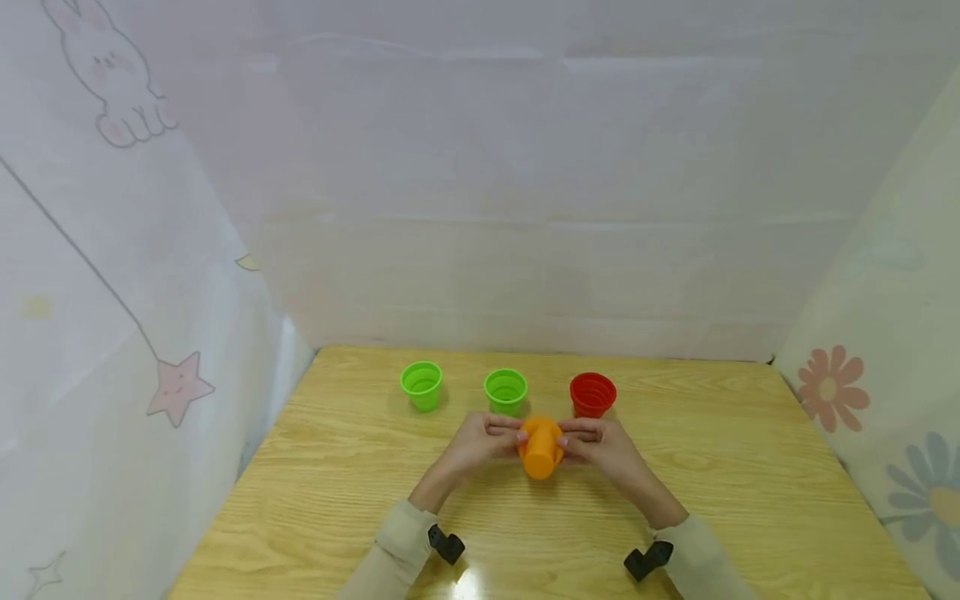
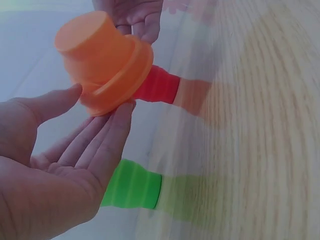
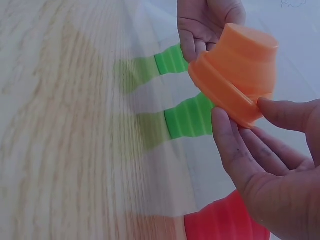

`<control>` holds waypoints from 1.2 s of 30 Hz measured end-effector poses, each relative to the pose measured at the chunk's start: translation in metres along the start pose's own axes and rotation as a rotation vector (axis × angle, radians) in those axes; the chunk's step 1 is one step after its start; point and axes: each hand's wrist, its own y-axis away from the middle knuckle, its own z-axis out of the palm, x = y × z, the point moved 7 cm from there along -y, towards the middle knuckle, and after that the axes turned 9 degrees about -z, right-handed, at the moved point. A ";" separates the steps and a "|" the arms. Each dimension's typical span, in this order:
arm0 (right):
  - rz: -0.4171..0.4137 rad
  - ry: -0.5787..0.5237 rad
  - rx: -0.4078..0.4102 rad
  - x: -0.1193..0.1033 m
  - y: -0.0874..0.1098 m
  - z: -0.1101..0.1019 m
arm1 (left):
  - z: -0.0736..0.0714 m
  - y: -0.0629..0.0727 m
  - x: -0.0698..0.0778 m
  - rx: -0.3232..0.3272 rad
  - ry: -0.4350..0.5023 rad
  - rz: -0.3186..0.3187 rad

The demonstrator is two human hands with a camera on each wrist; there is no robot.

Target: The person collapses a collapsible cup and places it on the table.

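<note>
1. Here, the left hand and the right hand pinch opposite sides of the orange cup, thumbs against its wall, fingers at its rim.
2. The cup is tilted above the tabletop, base toward the near edge; the step in hand seems to be working its folded wall.
3. Probably, the next move calls for even two-sided pressure.
4. Toward the far edge stand the red cup, the middle green cup and the left green cup, nearest the far left corner.
</note>
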 end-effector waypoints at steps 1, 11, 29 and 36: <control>0.002 -0.002 -0.005 0.000 0.000 0.000 | 0.000 0.000 0.001 -0.009 -0.011 -0.002; 0.024 0.004 0.011 0.005 -0.002 -0.001 | 0.002 -0.002 -0.002 -0.051 -0.001 -0.027; 0.001 0.052 -0.021 0.007 -0.002 0.004 | 0.009 0.001 0.001 -0.059 -0.129 0.031; -0.022 0.079 -0.030 0.006 -0.002 0.006 | 0.011 0.002 0.005 -0.053 -0.176 0.066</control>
